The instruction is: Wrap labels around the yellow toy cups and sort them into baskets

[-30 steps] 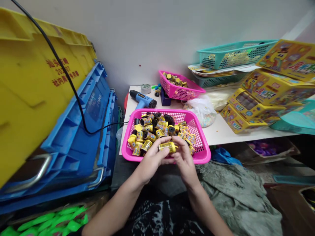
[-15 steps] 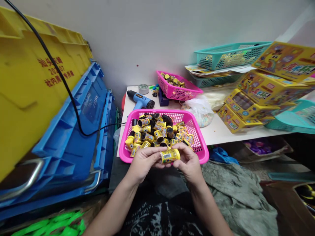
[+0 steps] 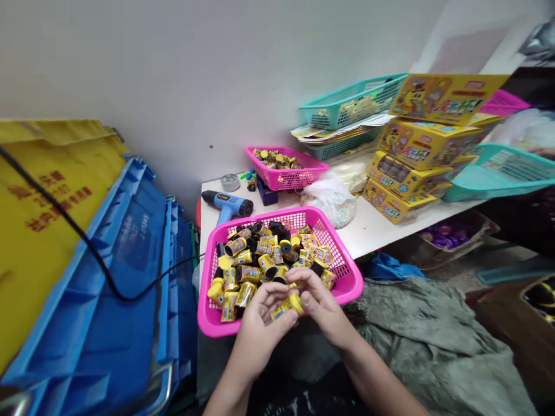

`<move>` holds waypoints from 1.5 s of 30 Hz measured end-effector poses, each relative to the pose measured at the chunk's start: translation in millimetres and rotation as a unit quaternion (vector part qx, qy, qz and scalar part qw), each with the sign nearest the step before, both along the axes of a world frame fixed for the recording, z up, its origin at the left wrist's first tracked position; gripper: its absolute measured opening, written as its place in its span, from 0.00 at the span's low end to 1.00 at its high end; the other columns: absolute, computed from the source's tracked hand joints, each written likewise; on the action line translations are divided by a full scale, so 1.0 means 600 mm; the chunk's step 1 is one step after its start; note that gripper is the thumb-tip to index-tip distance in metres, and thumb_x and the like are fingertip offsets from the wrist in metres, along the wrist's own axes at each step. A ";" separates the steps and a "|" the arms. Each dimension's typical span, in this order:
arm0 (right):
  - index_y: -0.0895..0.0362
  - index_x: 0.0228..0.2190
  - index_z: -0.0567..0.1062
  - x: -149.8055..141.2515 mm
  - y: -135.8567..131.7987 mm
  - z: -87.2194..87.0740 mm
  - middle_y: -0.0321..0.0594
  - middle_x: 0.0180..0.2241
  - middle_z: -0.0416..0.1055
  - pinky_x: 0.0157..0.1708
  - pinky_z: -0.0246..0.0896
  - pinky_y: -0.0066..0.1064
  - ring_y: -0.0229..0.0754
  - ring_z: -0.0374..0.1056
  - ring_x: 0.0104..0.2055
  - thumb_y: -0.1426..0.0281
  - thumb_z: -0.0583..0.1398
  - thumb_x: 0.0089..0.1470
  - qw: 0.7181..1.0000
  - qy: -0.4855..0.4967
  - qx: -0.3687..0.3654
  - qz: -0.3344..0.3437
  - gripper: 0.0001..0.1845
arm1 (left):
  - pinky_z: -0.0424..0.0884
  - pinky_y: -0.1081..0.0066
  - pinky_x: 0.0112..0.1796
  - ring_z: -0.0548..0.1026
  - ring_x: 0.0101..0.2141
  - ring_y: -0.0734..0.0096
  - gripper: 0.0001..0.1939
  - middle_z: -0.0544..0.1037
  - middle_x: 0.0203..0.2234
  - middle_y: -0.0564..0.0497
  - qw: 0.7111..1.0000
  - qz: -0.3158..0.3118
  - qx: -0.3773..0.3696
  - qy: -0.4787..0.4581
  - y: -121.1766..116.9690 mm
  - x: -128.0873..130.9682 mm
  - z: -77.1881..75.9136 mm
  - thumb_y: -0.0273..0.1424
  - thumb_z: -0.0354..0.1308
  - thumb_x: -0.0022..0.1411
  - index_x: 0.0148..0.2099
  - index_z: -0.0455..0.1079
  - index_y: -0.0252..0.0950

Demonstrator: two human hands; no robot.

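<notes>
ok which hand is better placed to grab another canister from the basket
Probably the left hand: it sits below the densest canister pile in the pink basket; the right hand is by the sparser side.

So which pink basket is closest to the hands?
The nearer pink basket, full of yellow and black canisters, sits right at the left hand and right hand; the other pink basket sits farther off, beyond it.

Yellow printed cylindrical canisters (image 3: 246, 294) with black ends fill a hot-pink plastic mesh basket (image 3: 347, 283). Behind them, a blue heat gun (image 3: 225, 202) with a black nozzle lies near yellow cartons (image 3: 427, 144) printed in multicoloured cartoons and a teal plastic basket (image 3: 347, 107). At left, a blue plastic crate (image 3: 130, 254) meets a yellow plastic crate (image 3: 47, 202) marked with red characters.
</notes>
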State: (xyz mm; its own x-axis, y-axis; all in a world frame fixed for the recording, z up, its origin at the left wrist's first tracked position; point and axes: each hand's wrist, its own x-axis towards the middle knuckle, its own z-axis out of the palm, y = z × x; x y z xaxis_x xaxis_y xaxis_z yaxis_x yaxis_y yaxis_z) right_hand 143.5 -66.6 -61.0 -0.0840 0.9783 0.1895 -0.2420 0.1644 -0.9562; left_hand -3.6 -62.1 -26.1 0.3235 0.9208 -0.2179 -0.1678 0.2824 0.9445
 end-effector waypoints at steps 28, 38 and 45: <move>0.53 0.28 0.81 0.158 0.194 0.007 0.44 0.40 0.74 0.44 0.48 0.45 0.52 0.61 0.48 0.66 0.62 0.54 0.761 -0.648 0.004 -0.009 0.08 | 0.65 0.50 0.54 0.69 0.53 0.56 0.15 0.74 0.51 0.43 0.827 -0.115 0.316 0.450 0.139 0.027 0.025 0.34 0.53 0.63 0.49 0.75 0.40; 0.56 0.57 0.65 0.159 0.180 0.085 0.32 0.25 0.70 0.32 0.60 0.31 0.38 0.66 0.28 0.65 0.62 0.52 0.973 -0.214 -0.077 0.030 0.31 | 0.75 0.67 0.40 0.76 0.41 0.66 0.22 0.77 0.39 0.47 0.976 0.059 0.123 0.170 0.166 0.084 0.041 0.30 0.66 0.50 0.50 0.72 0.38; 0.58 0.49 0.67 0.123 0.227 0.081 0.45 0.41 0.73 0.43 0.62 0.35 0.43 0.68 0.44 0.69 0.46 0.63 0.872 -0.488 -0.004 0.018 0.17 | 0.69 0.77 0.24 0.71 0.19 0.78 0.24 0.71 0.16 0.60 0.991 0.106 0.036 0.071 0.187 0.045 0.043 0.33 0.66 0.49 0.49 0.71 0.32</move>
State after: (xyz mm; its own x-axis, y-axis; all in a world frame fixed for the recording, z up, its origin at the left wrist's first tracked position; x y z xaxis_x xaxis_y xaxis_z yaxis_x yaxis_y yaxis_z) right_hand 217.5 69.4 -12.6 -0.2324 0.9726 0.0033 0.6841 0.1659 -0.7102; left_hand 23.5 50.2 -0.3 0.0928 0.9796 -0.1785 -0.0805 0.1860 0.9792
